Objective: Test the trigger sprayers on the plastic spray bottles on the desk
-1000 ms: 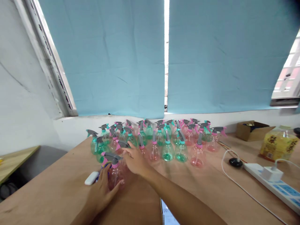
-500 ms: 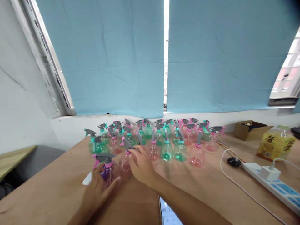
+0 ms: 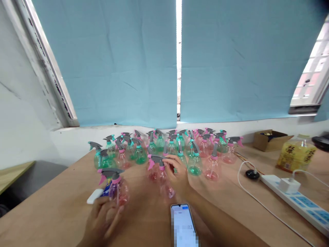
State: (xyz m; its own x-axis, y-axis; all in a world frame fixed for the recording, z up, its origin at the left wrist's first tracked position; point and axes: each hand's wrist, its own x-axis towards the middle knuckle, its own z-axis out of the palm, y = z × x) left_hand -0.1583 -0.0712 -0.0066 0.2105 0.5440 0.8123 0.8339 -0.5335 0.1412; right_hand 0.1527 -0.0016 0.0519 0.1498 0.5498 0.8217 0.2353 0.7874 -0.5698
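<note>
My right hand [image 3: 178, 175] grips a clear pink spray bottle [image 3: 164, 183] just under its grey trigger head, in front of a crowd of several pink and green spray bottles [image 3: 195, 151]. My left hand [image 3: 102, 219] lies with fingers apart on the wooden table [image 3: 56, 212], right below another pink spray bottle [image 3: 117, 188] that stands upright. Its fingertips are at that bottle's base, and no grip shows.
A phone [image 3: 183, 224] lies face up near my right forearm. A small white object [image 3: 94, 196] sits left of the near bottle. At the right are a power strip [image 3: 305, 202] with a white plug, a black round object [image 3: 252, 174], a cardboard box [image 3: 269, 140] and a yellow-labelled jug [image 3: 295, 154].
My right hand has pulled a pink bottle out of the crowd toward me and to the right. My left hand has slid back off the near pink bottle. The phone has come into view.
</note>
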